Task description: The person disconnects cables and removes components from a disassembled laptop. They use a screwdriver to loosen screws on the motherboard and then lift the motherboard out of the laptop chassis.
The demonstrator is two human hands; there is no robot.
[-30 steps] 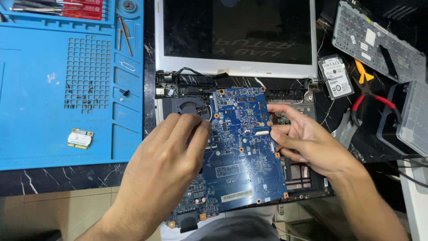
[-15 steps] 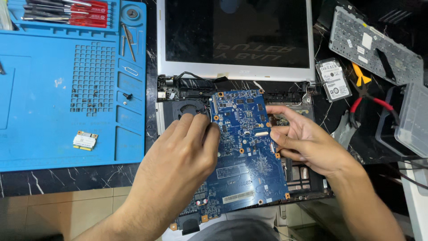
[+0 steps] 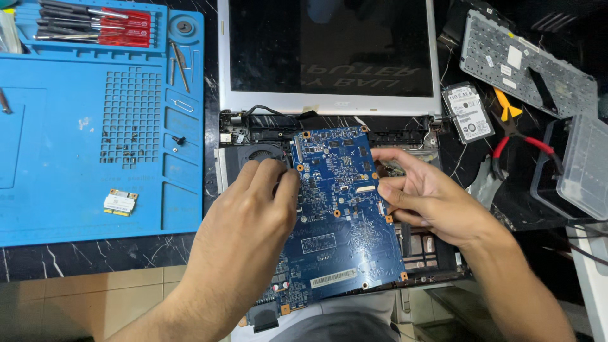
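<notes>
Blue circuit board [image 3: 345, 221] lies tilted over the opened base of a laptop [image 3: 329, 136], its near end reaching past the bench [image 3: 82, 256] edge toward the person. Left hand [image 3: 250, 225] rests on the board's left edge, fingers curled down onto it beside the round fan [image 3: 263, 154]. Right hand [image 3: 424, 199] pinches the board's right edge between thumb and fingers. Behind the board the laptop's dark screen [image 3: 329, 54] stands open in its silver frame. Right of it lie a hard drive [image 3: 467, 112], red-handled pliers [image 3: 525, 142] and a removed keyboard [image 3: 525, 63], underside up. On the left, a blue work mat [image 3: 63, 190] carries a small wireless card [image 3: 120, 202] and a row of red-handled screwdrivers [image 3: 95, 28].
</notes>
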